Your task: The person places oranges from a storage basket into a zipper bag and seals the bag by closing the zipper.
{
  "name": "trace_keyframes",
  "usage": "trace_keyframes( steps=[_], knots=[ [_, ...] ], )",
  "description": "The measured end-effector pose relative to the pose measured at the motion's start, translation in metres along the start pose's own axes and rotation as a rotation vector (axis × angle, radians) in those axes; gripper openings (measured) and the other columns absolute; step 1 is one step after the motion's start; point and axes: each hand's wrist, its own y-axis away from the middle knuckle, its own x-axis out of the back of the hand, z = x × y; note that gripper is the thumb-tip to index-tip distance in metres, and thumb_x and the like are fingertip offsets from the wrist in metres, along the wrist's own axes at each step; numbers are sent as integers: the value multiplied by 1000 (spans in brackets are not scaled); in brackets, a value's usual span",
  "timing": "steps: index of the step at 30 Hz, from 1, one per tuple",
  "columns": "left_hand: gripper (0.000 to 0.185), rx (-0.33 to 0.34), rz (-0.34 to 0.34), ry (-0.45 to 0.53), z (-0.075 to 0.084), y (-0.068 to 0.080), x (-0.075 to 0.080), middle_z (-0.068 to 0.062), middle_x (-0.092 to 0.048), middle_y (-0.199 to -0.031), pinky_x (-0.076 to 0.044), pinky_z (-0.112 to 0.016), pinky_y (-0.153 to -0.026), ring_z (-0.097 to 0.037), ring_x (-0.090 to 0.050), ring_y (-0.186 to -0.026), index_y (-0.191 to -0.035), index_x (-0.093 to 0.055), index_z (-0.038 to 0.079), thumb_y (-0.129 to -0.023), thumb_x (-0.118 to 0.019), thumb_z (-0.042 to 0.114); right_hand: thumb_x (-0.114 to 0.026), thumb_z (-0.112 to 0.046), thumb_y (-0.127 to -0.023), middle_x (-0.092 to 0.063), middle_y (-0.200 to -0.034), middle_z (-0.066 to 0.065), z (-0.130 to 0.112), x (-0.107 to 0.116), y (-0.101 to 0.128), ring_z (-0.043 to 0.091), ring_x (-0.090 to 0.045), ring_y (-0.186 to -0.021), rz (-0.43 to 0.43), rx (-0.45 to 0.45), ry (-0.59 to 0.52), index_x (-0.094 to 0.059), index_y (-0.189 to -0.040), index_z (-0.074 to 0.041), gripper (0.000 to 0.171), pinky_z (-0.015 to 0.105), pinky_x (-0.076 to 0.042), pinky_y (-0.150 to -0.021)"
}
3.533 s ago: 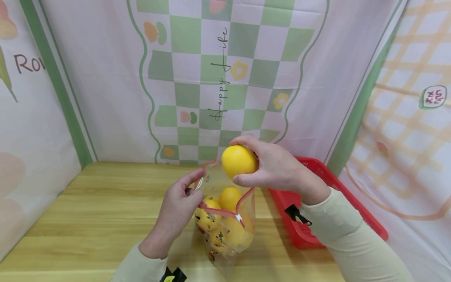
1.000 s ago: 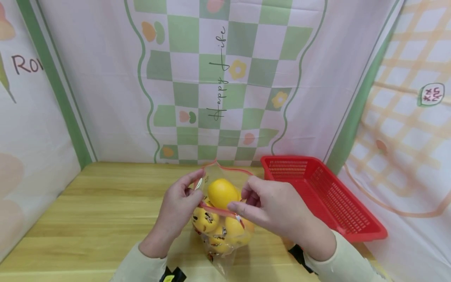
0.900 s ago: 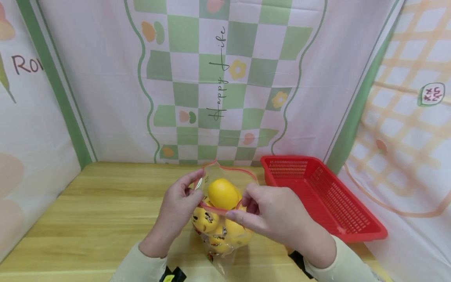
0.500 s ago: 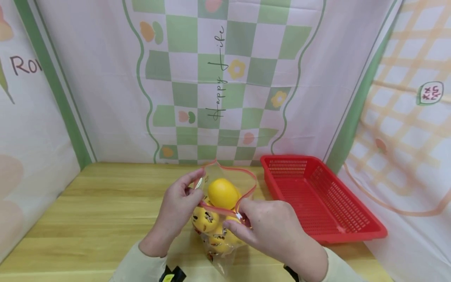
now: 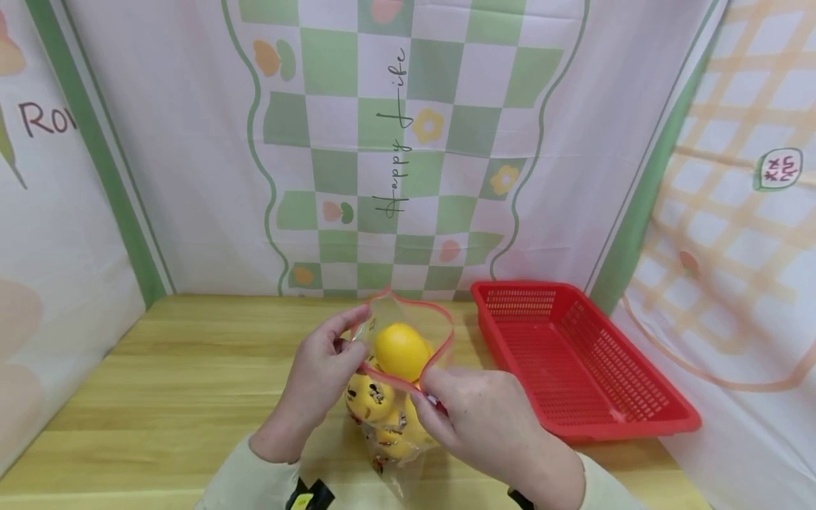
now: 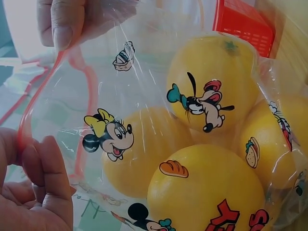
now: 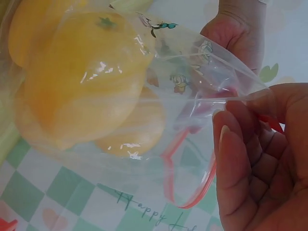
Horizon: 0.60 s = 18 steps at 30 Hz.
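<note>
Head view: "Happy life" in thin script down the checkered backdrop (image 5: 408,127), and "Ro" cut off at the left edge. On the wooden table (image 5: 178,368), a clear zip bag (image 5: 398,397) printed with cartoon mice, standing upright and full of yellow lemons (image 5: 400,350), mouth open in a red-edged loop. Left hand (image 5: 319,375) pinching the near-left rim of that mouth between thumb and fingers; right hand (image 5: 484,421) pinching the near-right rim, partly covering the bag's lower right side. Red plastic basket (image 5: 574,354) just to the right, apart from the bag.

Left wrist view: bag (image 6: 159,120) up close, printed with a bow-wearing mouse, a dog character, a sandwich and large red letters cut off at the bottom. Lemons (image 6: 211,82) pressed against the film. Left hand (image 6: 33,192) gripping the red zip strip; fingertip of the other hand at the top.

Right wrist view: right hand (image 7: 260,159) with thumb and fingers closed on the clear rim; lemons (image 7: 82,82) behind the film; "Happy" readable on the cloth below.
</note>
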Motion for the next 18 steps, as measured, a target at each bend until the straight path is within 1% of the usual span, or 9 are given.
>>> trace_keyframes(
  steps=[4, 7, 10, 15, 18],
  knots=[
    [51, -17, -22, -2, 0, -1, 1, 1, -61, -147, -53, -23, -62, -19, -57, -71, -146, -61, 17, -96, -64, 7, -65, -28, -93, -36, -60, -17, 0, -2, 0, -3, -25, -52, -10, 2, -32, -48, -71, -25, 27, 11, -16, -49],
    [48, -25, -39, -5, -1, -3, 3, 1, -61, -147, -56, -25, -64, -19, -58, -71, -146, -61, 19, -98, -66, 11, -67, -26, -92, -37, -60, -17, 0, -3, 0, -2, -28, -52, -12, 8, -57, -49, -72, -26, 27, 11, -18, -49],
    [48, -22, -53, -7, -1, -4, 5, 1, -60, -148, -56, -25, -65, -19, -58, -70, -147, -59, 20, -100, -66, 15, -67, -25, -92, -37, -59, -16, 0, -5, 0, -1, -31, -51, 13, 34, -71, -49, -71, -26, 28, 11, -18, -49],
    [50, -21, -74, 11, -4, -9, 8, -4, -59, -148, -58, -25, -67, -18, -57, -71, -151, -55, 21, -102, -66, 23, -58, -28, -98, -35, -59, -14, 1, -8, -1, 2, -31, -50, 44, 76, -68, -49, -69, -26, 30, 12, -17, -49],
    [49, -24, -86, 13, -5, -12, 10, -7, -60, -145, -56, -25, -65, -17, -54, -68, -151, -55, 24, -104, -64, 31, -55, -29, -99, -35, -59, -14, 1, -9, -1, 3, -33, -50, 49, 95, -62, -50, -68, -25, 32, 13, -18, -48]
  ],
)
